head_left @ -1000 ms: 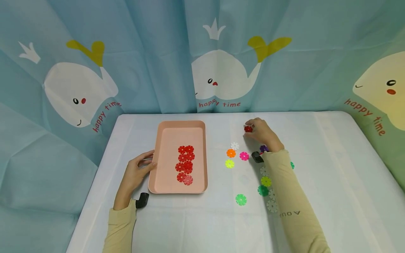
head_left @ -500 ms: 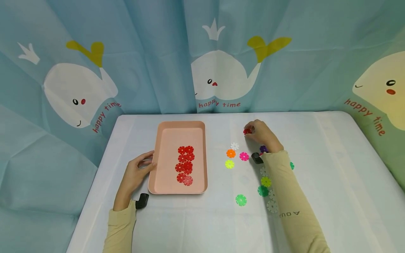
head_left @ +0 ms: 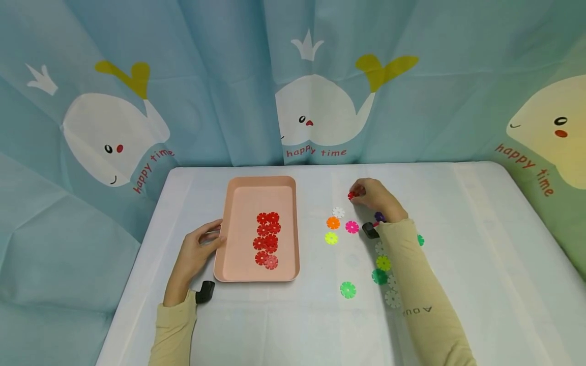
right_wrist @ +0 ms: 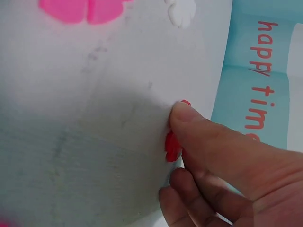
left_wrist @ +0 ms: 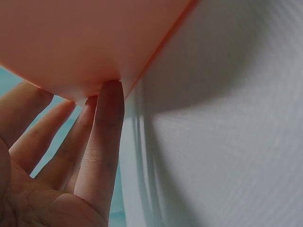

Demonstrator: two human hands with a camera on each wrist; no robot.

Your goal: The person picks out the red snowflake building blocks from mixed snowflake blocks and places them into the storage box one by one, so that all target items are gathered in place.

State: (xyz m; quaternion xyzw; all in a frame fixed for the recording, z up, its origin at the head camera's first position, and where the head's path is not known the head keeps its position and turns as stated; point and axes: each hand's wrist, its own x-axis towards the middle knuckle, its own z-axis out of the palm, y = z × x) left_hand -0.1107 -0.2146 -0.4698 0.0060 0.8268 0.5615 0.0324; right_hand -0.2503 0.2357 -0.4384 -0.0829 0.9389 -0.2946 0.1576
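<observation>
My right hand [head_left: 375, 197] pinches a red notched plastic disc [head_left: 351, 195] between thumb and fingers near the table's far side. In the right wrist view, the thumb covers the middle of that disc [right_wrist: 172, 146], leaving parts of its red edge visible. My left hand [head_left: 198, 252] rests at the left side of a pink tray [head_left: 233, 203]. Its fairly straight fingers [left_wrist: 102, 142] touch the tray's rim in the left wrist view. Several red discs [head_left: 262, 230] lie in two rough columns inside the tray, some overlapping, with a paler red disc [head_left: 271, 262] at the near end.
Between tray and right arm lie a white disc [head_left: 338, 212], an orange disc [head_left: 333, 222], a pink disc [head_left: 352, 227] and a yellow disc [head_left: 331, 238]. Nearer are a light green disc [head_left: 348, 290] and several others partly under the right sleeve [head_left: 421, 284]. A curtain [head_left: 206, 101] hangs behind.
My right hand has moved slightly nearer and to the left, with the red disc still pinched. The left hand and the tray have kept their places.
</observation>
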